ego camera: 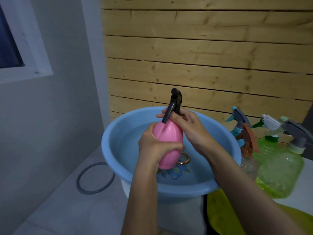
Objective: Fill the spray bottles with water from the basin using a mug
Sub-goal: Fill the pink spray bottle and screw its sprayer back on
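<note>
I hold a pink spray bottle (169, 141) upright over the blue basin (115, 150), which has water in it. My left hand (155, 148) grips the pink body from the left. My right hand (188, 126) curls round the bottle's neck, just under the black spray head (174, 102). A mug (183, 159) lies in the water behind the bottle; only its gold-rimmed part shows.
Several spray bottles stand right of the basin: a large green one (279, 167), a clear one with a brown trigger (249, 160), a blue-headed one (238, 119). A grey ring (81, 175) lies on the floor at left. Something yellow (220, 216) sits below the basin. A wooden slat wall rises behind.
</note>
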